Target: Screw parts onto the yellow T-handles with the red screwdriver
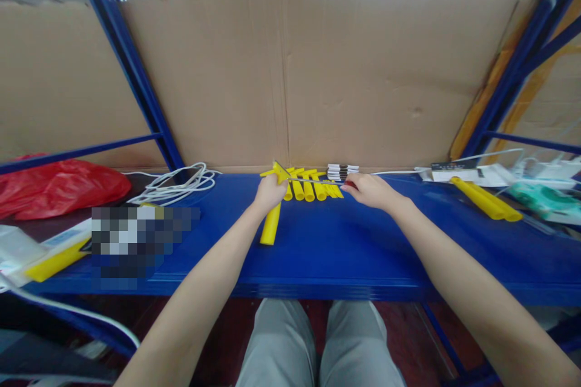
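My left hand [269, 192] is closed around a yellow plastic tube [271, 227] with a wider, winged head, held up over the blue shelf. In my right hand [368, 190] is a screwdriver [318, 182]; its red handle is mostly covered by my fingers. The long metal shaft points left, and its end reaches the head of the yellow piece at my left hand. Behind the shaft, several similar yellow tubes [309, 191] lie in a row. Small flat yellow pieces [333, 190] lie beside them, near my right hand.
Stacked white-and-black small items [342, 172] stand against the cardboard [363, 84]. To the left are a coiled white cable [181, 184], a red plastic bag [59, 184] and a blurred-out patch. Two yellow tubes [485, 199] lie at right. Blue posts [131, 66] frame the shelf [318, 254].
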{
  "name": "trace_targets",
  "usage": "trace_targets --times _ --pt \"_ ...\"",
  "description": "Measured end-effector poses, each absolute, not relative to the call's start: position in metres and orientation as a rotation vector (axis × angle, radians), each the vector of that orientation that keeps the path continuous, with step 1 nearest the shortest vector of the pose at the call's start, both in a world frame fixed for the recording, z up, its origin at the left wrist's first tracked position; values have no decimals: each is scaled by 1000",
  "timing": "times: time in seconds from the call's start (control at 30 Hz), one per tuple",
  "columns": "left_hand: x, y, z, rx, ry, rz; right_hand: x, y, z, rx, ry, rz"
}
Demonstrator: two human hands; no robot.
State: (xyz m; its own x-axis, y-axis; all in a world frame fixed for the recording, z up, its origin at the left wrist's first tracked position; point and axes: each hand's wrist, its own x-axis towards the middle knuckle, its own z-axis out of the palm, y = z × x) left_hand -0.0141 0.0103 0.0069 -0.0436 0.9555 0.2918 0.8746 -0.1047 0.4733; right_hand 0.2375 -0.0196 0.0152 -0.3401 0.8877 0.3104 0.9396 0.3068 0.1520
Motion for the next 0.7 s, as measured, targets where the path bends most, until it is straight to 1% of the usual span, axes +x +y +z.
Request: trace_targets --times 0.33,0.5,0.7 --pt "-13 10 7 2089 2017 809 238 -21 12 -1738 -2351 -437" --pt "-13 10 8 2103 2017 764 238 -22 16 -1732 -2423 -422" --pt "-14 7 10 2104 2016 773 238 -18 11 -1770 -2347 -477"
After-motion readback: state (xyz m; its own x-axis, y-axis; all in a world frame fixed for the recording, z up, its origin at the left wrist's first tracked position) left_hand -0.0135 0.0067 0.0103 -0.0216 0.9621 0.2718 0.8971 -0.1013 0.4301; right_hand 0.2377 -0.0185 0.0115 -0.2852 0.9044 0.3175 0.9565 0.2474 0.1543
